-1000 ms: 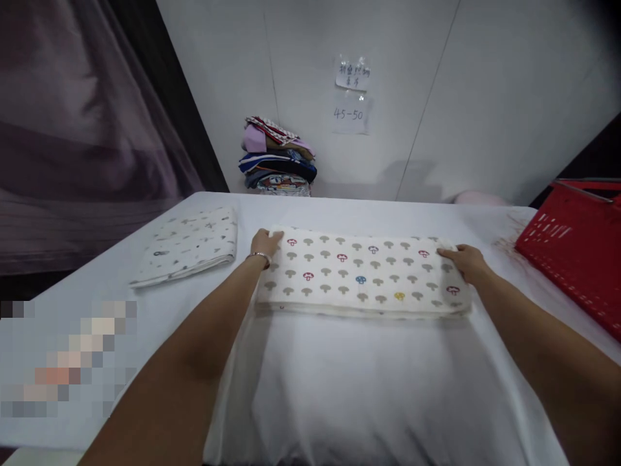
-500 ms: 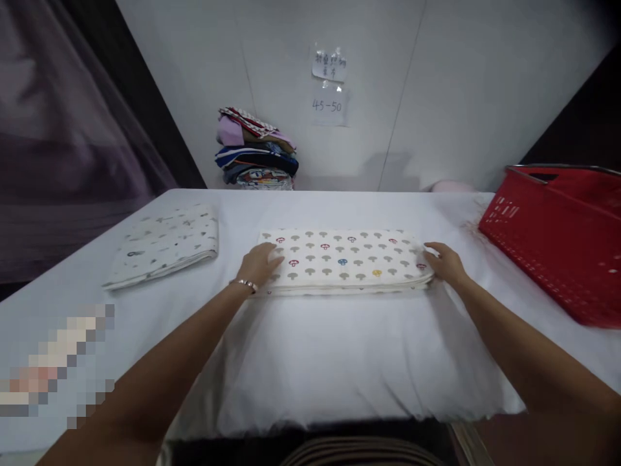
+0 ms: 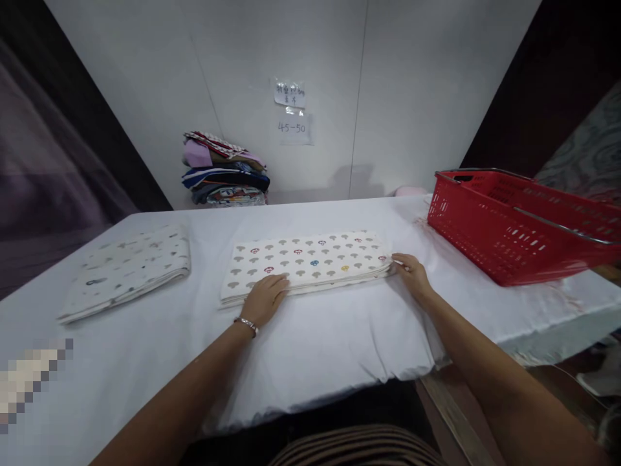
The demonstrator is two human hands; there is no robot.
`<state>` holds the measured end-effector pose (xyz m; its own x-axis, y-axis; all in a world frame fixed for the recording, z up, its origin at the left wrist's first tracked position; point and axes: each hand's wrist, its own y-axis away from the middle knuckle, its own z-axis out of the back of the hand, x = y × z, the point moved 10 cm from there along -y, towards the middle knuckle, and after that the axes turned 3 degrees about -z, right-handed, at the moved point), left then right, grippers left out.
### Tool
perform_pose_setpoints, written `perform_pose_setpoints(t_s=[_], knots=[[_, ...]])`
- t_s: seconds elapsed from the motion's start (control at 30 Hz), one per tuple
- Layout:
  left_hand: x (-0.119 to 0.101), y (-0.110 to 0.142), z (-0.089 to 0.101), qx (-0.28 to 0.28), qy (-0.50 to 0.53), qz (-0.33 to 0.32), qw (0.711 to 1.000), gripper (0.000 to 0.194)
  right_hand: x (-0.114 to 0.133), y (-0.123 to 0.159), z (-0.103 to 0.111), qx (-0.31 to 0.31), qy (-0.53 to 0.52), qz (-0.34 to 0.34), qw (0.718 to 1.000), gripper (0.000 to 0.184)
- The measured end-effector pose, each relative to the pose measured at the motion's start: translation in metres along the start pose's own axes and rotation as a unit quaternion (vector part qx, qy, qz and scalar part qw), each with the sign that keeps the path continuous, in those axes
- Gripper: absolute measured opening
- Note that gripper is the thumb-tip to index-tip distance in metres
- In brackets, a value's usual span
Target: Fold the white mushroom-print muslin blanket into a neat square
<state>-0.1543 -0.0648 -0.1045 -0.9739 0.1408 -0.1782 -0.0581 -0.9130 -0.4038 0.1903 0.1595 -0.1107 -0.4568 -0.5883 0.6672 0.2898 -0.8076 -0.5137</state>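
Observation:
A folded white cloth (image 3: 310,259) printed with grey, red, blue and yellow mushrooms lies flat on the white-covered table in front of me. My left hand (image 3: 264,301), with a bracelet at the wrist, rests on its front edge, left of the middle. The fingers there are stretched out over the top layer, and the thumb is hardly visible. At the right front corner, the fingers of my right hand (image 3: 411,273) close on the layered edge. Another folded white cloth (image 3: 138,265), with a small scattered print, lies to the left, apart from my hands.
A red plastic basket (image 3: 504,226) stands at the table's right side. Against the wall at the back left is a stack of folded fabrics (image 3: 226,171). Paper signs (image 3: 292,126) hang on the wall. The white table cover (image 3: 330,349) drapes over the front edge, and something pixelated appears lower left.
My left hand has moved from the cloth's left end to its front edge. The right hand stays near the right corner, now at its front. The view has turned rightward, showing more basket.

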Motion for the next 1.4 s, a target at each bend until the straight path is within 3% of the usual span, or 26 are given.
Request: perform_pose_setpoints(t_s=[0.13,0.33,0.63,0.8,1.03,1.2,1.4], knots=[[-0.012,-0.005,0.000,-0.003,0.001,0.002,1.000,0.032,0.030,0.006,-0.013,0.058,0.069,0.097,0.991,0.026],[-0.017,-0.010,-0.007,0.006,-0.006,0.015,1.000,0.032,0.033,0.018,-0.022,0.093,0.158,0.142,0.973,0.029],[-0.015,-0.010,-0.010,0.000,-0.038,0.019,0.999,0.030,0.042,0.025,-0.025,0.091,0.209,0.172,0.958,0.029],[-0.016,-0.010,-0.012,0.002,-0.051,0.010,0.999,0.032,0.035,0.023,-0.028,0.101,0.247,0.153,0.951,0.027],[-0.022,-0.001,0.000,-0.045,-0.074,0.010,0.996,0.026,0.036,0.025,-0.027,0.088,0.284,0.168,0.940,0.026],[-0.024,-0.004,-0.005,-0.015,-0.101,0.009,0.995,0.017,0.067,0.032,-0.040,0.103,0.301,0.217,0.923,0.025],[-0.035,-0.018,-0.020,0.064,-0.129,-0.002,0.990,0.021,0.121,0.044,-0.091,0.168,0.263,0.279,0.908,0.023]])
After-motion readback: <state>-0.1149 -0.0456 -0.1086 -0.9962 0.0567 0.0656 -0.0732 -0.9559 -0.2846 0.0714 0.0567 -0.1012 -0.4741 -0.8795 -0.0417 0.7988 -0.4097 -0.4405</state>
